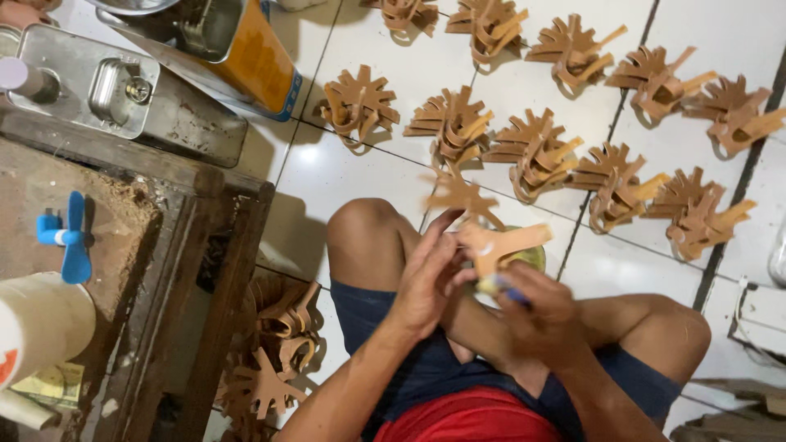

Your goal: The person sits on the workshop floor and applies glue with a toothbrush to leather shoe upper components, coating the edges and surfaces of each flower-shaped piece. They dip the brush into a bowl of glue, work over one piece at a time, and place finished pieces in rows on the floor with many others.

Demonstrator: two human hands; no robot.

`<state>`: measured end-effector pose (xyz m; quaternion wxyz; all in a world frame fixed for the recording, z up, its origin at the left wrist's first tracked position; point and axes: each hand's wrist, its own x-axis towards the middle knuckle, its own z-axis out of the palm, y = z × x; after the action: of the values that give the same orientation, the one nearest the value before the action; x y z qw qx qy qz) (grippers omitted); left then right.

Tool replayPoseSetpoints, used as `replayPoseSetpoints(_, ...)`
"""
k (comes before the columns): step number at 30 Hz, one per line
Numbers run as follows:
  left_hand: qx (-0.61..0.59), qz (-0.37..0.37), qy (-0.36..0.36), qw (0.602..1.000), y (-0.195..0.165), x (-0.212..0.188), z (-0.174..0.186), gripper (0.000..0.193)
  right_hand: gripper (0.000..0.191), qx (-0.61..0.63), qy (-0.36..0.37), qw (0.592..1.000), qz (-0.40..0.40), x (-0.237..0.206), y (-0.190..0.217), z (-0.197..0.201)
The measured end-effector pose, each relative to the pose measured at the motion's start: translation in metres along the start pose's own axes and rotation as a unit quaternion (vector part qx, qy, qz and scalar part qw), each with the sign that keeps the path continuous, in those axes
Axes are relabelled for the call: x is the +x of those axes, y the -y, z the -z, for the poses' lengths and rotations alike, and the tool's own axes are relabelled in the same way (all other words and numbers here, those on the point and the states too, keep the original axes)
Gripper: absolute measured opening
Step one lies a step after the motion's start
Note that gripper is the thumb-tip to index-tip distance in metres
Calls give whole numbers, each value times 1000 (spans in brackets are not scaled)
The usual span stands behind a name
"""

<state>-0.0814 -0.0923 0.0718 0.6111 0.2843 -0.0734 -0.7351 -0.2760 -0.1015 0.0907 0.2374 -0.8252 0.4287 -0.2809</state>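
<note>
The left hand is curling around the near side of a tan leather cut-out, fingers bent and thumb pressing against its lower stem, so it is gripping the piece just above the person's lap. The cut-out is sitting between both hands, in front of the bare knee, its star-shaped upper part blurring badly against the white tiled floor. The right hand is closing loosely below and to the right, and something small with a blue tip is poking out between its fingers; what that is I cannot tell, and the smear is making it unclear whether the fingers are truly pinching it. A yellowish round thing is peeking out behind the cut-out, mostly hidden.

Across the floor, rows of finished leather pieces are lying well apart from the hands, the top row being cut off by the frame edge. Another heap of leather shapes is lying in shadow beside the wooden bench, hard to separate. On the bench a small blue fan is standing, with a metal can nearby, and a white roll is being cropped at the left.
</note>
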Motion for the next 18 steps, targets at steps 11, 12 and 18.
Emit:
replayPoseSetpoints(11,701,-353,-149,602,-150,119,100,52,21,109,-29,987,-119,166,-12,-36)
replayPoseSetpoints(12,726,-333,-158,581,-157,130,101,53,20,88,-16,993,-80,189,-12,-46)
replayPoseSetpoints(18,812,-227,-162,513,-170,159,106,55,19,103,60,993,-21,307,-8,-122)
